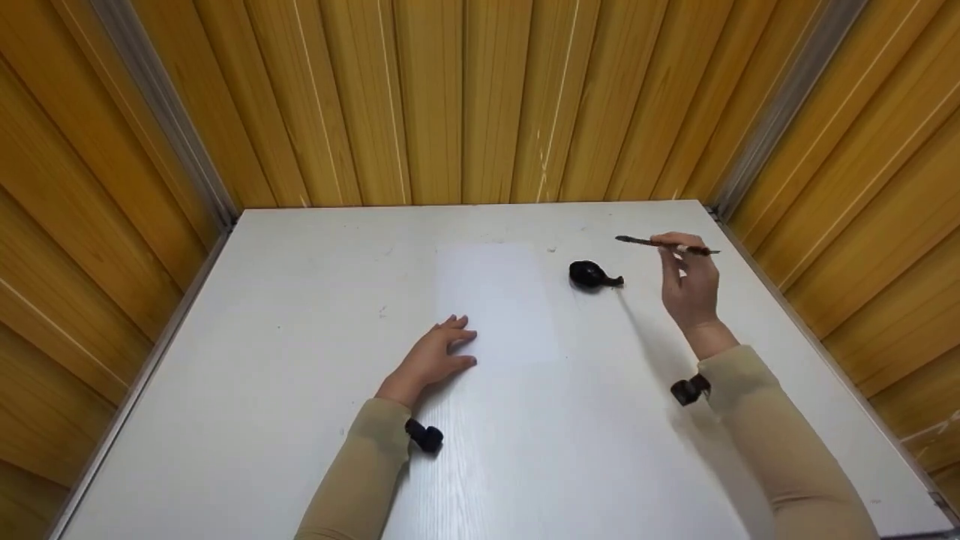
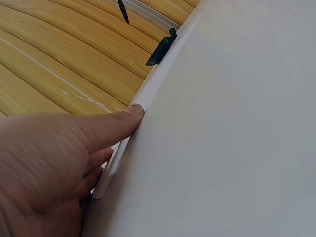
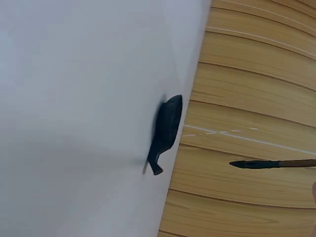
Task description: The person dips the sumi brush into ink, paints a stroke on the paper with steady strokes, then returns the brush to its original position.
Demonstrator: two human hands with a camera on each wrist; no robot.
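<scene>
A white sheet of paper point(image 1: 499, 300) lies on the white table point(image 1: 300, 360). My left hand point(image 1: 435, 356) rests flat on the table at the sheet's left lower edge, its fingers point(image 2: 106, 126) straight and touching the paper's border point(image 2: 148, 91). My right hand point(image 1: 690, 281) is raised to the right of the sheet and pinches a thin dark brush point(image 1: 664, 244), held level with its dark tip point(image 3: 249, 164) pointing left. A small black ink dish point(image 1: 592, 274) with a short spout sits on the table between paper and right hand; the same ink dish point(image 3: 167, 131) shows in the right wrist view.
Yellow wooden slat walls point(image 1: 480, 97) enclose the table on three sides, with metal corner strips point(image 1: 169, 120). Small black wrist cameras point(image 1: 424, 435) sit on both sleeves. The table's left half and its near part are bare white surface.
</scene>
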